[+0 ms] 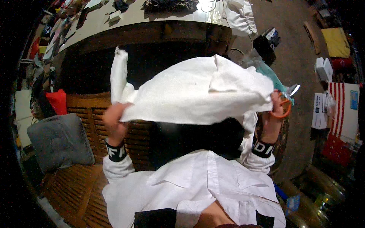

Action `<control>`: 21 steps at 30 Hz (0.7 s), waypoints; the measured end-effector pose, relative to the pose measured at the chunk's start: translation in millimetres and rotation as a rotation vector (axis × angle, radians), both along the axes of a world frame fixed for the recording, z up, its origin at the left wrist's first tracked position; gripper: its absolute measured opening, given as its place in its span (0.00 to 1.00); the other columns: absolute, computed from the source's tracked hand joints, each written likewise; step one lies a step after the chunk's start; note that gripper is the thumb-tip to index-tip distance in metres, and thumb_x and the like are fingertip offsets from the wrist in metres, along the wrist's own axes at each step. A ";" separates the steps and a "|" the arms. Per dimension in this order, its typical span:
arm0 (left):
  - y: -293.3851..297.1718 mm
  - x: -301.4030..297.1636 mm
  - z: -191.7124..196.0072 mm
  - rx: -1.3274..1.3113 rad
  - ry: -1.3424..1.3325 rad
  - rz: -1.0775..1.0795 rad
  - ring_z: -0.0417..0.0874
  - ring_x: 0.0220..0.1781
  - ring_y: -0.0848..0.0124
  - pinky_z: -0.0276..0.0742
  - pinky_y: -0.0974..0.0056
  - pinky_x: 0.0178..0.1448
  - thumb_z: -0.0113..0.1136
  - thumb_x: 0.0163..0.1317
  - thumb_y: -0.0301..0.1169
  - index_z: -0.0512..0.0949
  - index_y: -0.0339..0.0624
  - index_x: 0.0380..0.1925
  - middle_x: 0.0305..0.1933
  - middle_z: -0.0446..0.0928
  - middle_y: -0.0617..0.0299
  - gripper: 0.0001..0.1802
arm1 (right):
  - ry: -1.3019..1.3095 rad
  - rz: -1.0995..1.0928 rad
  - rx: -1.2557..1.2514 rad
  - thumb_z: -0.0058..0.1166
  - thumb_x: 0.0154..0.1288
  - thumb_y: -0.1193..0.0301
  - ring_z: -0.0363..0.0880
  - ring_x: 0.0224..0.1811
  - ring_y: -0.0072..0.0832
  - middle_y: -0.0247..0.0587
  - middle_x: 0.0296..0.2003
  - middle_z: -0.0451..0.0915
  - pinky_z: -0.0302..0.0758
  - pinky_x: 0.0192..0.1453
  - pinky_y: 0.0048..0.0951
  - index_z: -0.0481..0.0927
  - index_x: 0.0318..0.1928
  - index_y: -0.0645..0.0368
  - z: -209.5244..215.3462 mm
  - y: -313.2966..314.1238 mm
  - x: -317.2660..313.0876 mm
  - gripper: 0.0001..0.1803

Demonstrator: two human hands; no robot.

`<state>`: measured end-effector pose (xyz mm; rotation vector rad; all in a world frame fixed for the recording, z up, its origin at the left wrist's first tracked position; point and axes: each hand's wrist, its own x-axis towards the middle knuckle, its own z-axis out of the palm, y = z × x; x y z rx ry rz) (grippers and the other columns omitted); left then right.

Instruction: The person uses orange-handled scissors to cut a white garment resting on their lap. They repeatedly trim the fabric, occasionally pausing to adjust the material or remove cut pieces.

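Observation:
A large piece of white cloth (190, 97) is stretched in the air across the middle of the view. Its lower left corner is gripped by my left hand (116, 117), whose fingers are closed. A narrow rolled or twisted part of the fabric rises above that hand. At the other end my right hand (276, 102) is closed on the cloth's edge. The same hand also holds scissors (289, 109) with orange handles, their metal blades pointing up and outward. A strip of white fabric hangs beside my right forearm. The cloth hides what lies directly behind it.
Ahead stands a pale table (133, 15) with assorted items along it. A white bundle (241, 19) hangs at its right end. At left, a grey cushion (61, 142) rests on a slatted wooden bench (99, 133). White boxes (320, 110) stand at right.

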<state>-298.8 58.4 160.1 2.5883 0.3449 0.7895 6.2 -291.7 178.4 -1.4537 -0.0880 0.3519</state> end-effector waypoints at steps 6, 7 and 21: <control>-46.9 -43.1 -68.4 -0.494 0.990 -0.249 0.78 0.44 0.53 0.73 0.56 0.48 0.64 0.50 0.31 0.77 0.40 0.43 0.40 0.77 0.50 0.19 | 0.179 -0.224 -0.383 0.65 0.51 0.72 0.64 0.28 0.18 0.27 0.28 0.67 0.63 0.33 0.23 0.67 0.34 0.55 -72.8 -45.9 -48.2 0.17; -46.8 -40.5 -71.6 -0.554 1.052 -0.298 0.78 0.45 0.54 0.73 0.57 0.49 0.64 0.51 0.32 0.76 0.40 0.44 0.41 0.77 0.50 0.20 | 0.145 -0.278 -0.371 0.66 0.52 0.71 0.63 0.27 0.17 0.27 0.27 0.66 0.61 0.32 0.22 0.67 0.32 0.55 -92.0 -57.8 -53.5 0.17; -121.8 177.9 -99.8 -0.119 0.168 -0.426 0.79 0.39 0.61 0.76 0.62 0.39 0.64 0.46 0.25 0.77 0.48 0.43 0.43 0.75 0.57 0.20 | -0.075 -0.242 -0.553 0.64 0.56 0.67 0.64 0.25 0.18 0.30 0.26 0.68 0.64 0.29 0.21 0.68 0.32 0.58 -89.8 -45.8 -60.8 0.16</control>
